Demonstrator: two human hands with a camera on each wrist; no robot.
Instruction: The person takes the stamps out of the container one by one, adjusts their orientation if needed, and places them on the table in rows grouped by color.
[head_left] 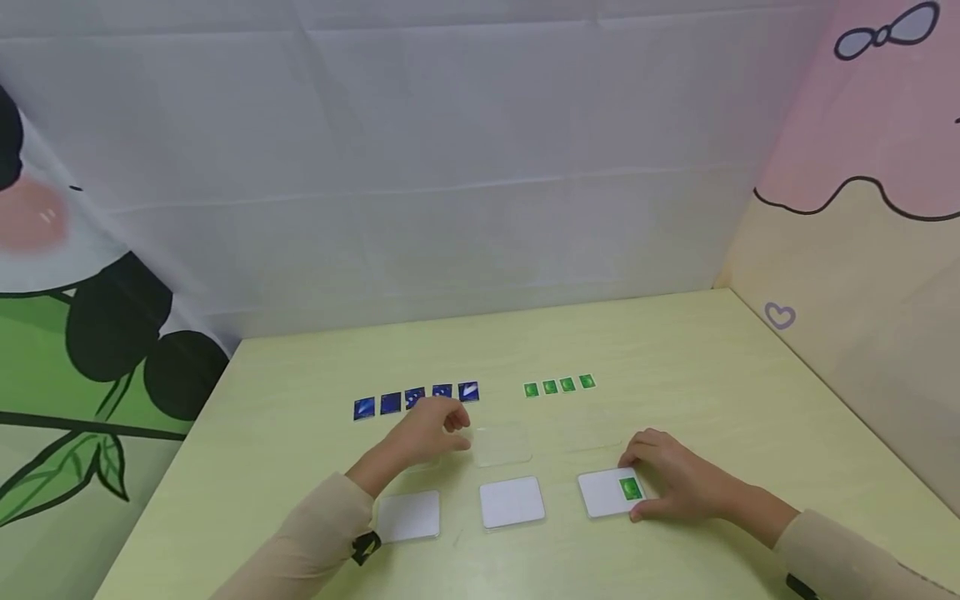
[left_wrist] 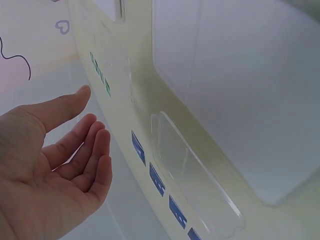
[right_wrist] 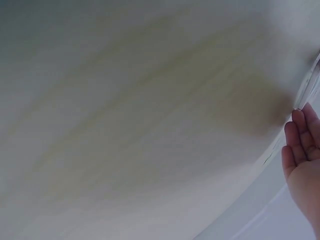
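Note:
My left hand (head_left: 426,433) hovers over the clear plastic lids, its fingers loosely bent and nothing between them. One clear lid (head_left: 502,446) lies just right of its fingertips; another (left_wrist: 192,175) shows below the hand in the left wrist view. At the right, my right hand (head_left: 675,477) holds a flat white case (head_left: 600,493) by its right end, fingers at the far corner and thumb at the near one. A small green picture card (head_left: 631,488) lies on that case, beside the palm. The right wrist view shows mostly table, with the fingers (right_wrist: 298,135) at its edge.
Two more flat white cases, one in the middle (head_left: 512,502) and one at left (head_left: 409,516), lie in the front row. Behind are a row of several blue picture cards (head_left: 391,403) and several green ones (head_left: 567,384). A faint third lid (head_left: 592,433) lies behind the right case.

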